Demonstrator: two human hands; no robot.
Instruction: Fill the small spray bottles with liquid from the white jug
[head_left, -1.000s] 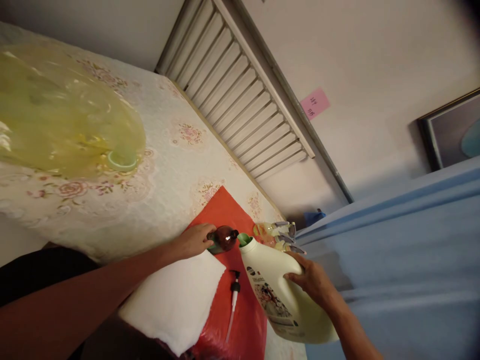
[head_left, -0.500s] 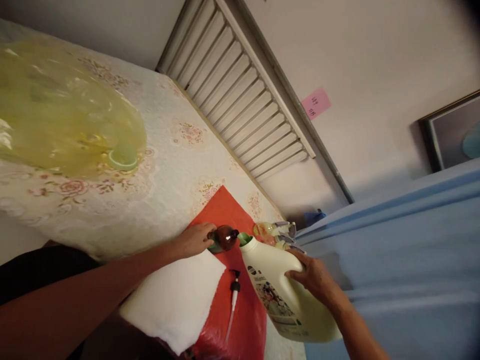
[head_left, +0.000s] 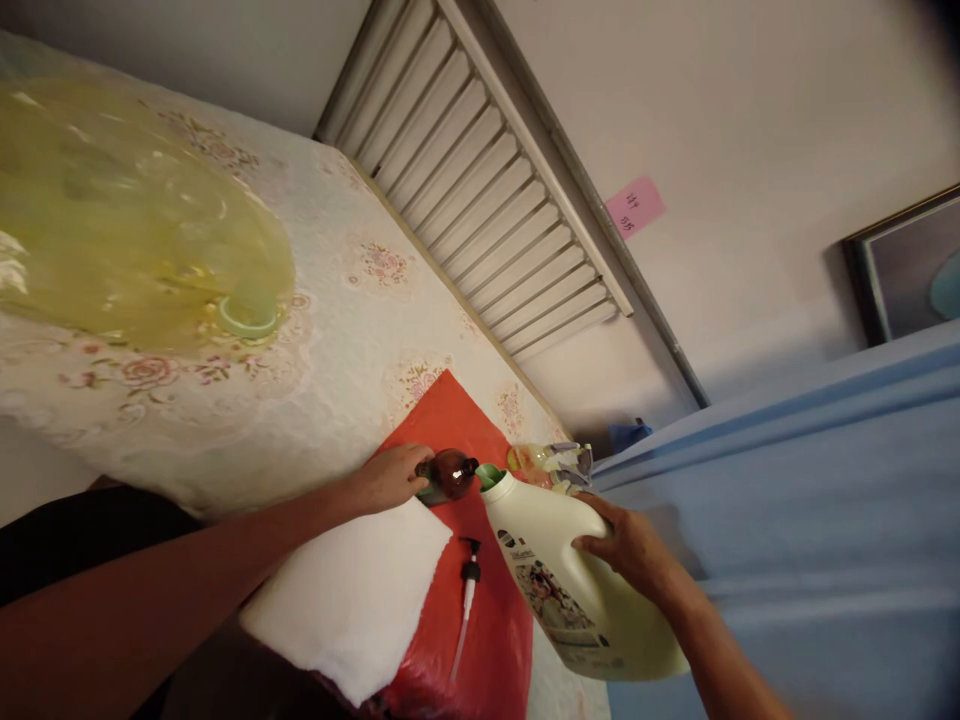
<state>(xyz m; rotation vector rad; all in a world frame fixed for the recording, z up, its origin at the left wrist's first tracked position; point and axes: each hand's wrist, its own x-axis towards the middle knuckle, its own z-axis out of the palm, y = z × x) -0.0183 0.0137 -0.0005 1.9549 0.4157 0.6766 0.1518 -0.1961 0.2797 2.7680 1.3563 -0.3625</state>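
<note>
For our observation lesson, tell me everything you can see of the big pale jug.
The pale jug looks like smooth plastic, with a printed picture label and a green, uncapped mouth. It tilts, mouth close to the brown bottle; whether they touch is unclear. The right hand grips its upper side. In view, it overlaps the red sheet's edge.

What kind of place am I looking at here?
Probably a room in a home: a flowered cloth covers the table, a framed picture hangs on the wall, and a slatted, radiator-like panel is beside the table.
</note>
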